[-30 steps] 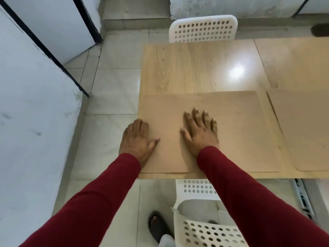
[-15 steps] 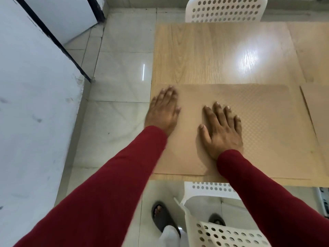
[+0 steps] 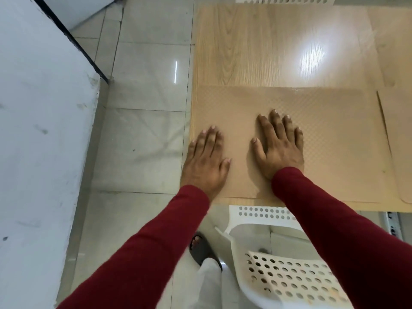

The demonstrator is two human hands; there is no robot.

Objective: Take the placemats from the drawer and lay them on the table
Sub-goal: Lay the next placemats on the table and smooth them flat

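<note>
A tan textured placemat [image 3: 323,134] lies flat on the light wooden table [image 3: 256,45], along its near left edge. My left hand [image 3: 206,161] presses flat on the mat's left edge, fingers straight. A little to the right, my right hand [image 3: 278,143] lies flat on the mat with fingers spread. A second tan placemat [image 3: 399,141] lies on the table at the right, partly cut off by the frame. The drawer is not in view.
A white perforated plastic chair [image 3: 289,282] stands under the table's near edge, beside my foot in a dark sandal [image 3: 200,248]. Another white chair [image 3: 285,0] is at the far side. A white wall [image 3: 33,152] runs along the left of the tiled floor [image 3: 142,134].
My left hand slid from the mat's far left corner back toward the near edge. My right hand stayed flat on the mat. The camera view shifted slightly.
</note>
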